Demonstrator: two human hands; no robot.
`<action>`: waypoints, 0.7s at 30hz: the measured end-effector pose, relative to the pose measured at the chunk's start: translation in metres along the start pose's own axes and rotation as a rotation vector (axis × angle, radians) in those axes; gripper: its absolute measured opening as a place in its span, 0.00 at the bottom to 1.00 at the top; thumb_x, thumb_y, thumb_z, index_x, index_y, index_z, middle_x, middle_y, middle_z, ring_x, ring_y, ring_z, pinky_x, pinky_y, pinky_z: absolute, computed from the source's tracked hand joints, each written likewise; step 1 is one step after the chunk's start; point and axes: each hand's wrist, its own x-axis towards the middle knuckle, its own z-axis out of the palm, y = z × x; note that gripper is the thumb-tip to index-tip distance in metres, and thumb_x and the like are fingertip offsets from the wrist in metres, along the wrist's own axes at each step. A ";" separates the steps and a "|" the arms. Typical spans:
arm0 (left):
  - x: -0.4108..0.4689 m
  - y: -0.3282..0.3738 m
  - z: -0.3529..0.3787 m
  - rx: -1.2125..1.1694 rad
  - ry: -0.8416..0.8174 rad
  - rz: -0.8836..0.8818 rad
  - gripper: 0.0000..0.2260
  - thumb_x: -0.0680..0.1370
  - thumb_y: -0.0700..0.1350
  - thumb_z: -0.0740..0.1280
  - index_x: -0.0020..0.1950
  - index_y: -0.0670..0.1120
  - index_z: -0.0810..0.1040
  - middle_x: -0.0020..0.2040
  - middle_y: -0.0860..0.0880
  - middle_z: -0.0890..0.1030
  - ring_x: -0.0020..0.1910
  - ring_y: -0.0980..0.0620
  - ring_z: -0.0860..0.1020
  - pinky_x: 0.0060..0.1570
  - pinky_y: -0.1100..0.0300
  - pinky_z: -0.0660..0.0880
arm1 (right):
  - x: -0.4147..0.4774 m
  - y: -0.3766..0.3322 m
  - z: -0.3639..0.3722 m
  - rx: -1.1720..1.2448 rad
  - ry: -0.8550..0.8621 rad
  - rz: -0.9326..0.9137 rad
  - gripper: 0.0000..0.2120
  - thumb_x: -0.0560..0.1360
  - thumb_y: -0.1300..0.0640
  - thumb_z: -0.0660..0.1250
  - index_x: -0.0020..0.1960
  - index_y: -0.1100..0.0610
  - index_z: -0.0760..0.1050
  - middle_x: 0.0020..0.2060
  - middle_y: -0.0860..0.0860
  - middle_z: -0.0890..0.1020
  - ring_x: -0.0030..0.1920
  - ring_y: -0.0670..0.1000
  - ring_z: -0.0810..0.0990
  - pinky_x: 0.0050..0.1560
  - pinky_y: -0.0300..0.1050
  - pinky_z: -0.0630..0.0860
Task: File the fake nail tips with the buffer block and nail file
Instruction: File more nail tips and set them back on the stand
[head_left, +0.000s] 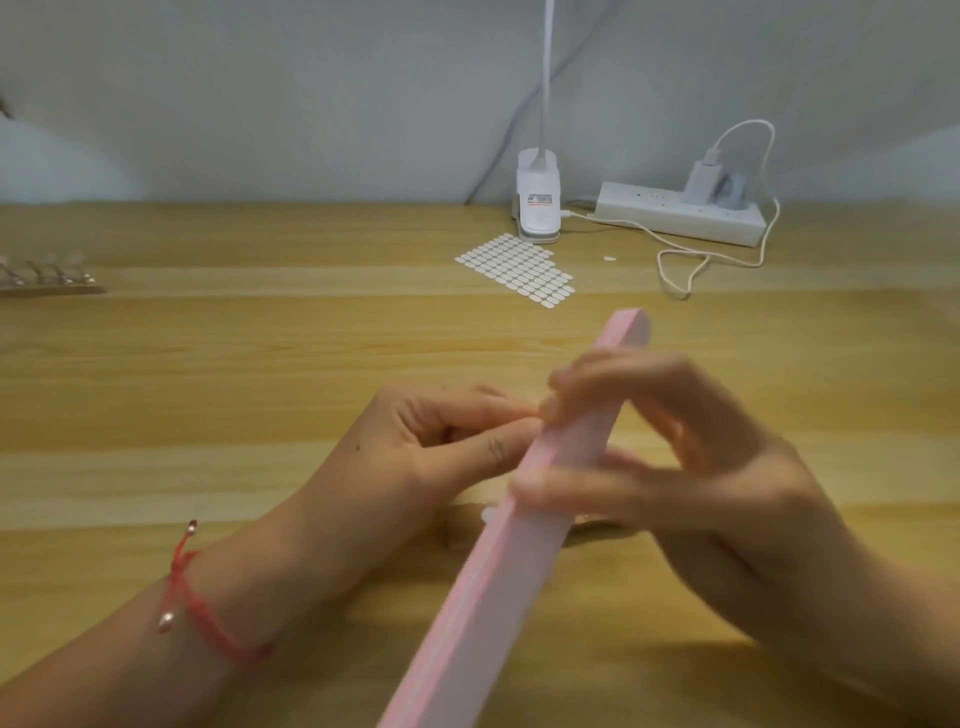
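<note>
A long pink buffer block (511, 551) runs diagonally from the bottom middle up toward the table's centre. My right hand (670, 467) grips it around its middle, thumb on the near side and fingers over the top; the hand is motion-blurred. My left hand (441, 447) pinches something small between thumb and forefinger, pressed against the block's left edge. That small thing is too hidden to identify, though it sits where a nail tip would be held. A small whitish piece (488, 515) lies on the table under the block.
A sheet of white oval adhesive tabs (517, 267) lies beyond the hands. Behind it stand a white clip lamp base (538, 208) and a power strip (680, 213) with a charger and trailing cable (685, 260). A nail-tip display stand (47, 278) sits at the far left.
</note>
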 end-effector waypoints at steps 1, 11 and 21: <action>0.000 -0.001 0.000 0.014 0.010 0.008 0.07 0.70 0.45 0.70 0.43 0.47 0.87 0.40 0.53 0.83 0.38 0.58 0.79 0.39 0.70 0.73 | -0.002 0.000 0.002 -0.009 -0.019 -0.008 0.27 0.72 0.80 0.60 0.61 0.56 0.79 0.57 0.56 0.74 0.62 0.58 0.75 0.63 0.54 0.72; -0.001 0.002 0.000 0.118 0.209 0.008 0.13 0.63 0.54 0.76 0.46 0.54 0.86 0.47 0.55 0.85 0.46 0.37 0.78 0.49 0.45 0.73 | 0.005 0.022 -0.036 -0.070 0.181 0.267 0.22 0.76 0.73 0.65 0.62 0.50 0.75 0.58 0.54 0.75 0.62 0.52 0.74 0.63 0.44 0.74; -0.003 -0.001 0.003 -0.036 0.187 -0.032 0.11 0.64 0.47 0.71 0.44 0.46 0.86 0.37 0.50 0.85 0.32 0.56 0.82 0.31 0.62 0.80 | 0.004 0.016 -0.016 -0.176 0.083 0.153 0.24 0.76 0.76 0.62 0.64 0.52 0.75 0.57 0.54 0.74 0.62 0.52 0.74 0.65 0.43 0.70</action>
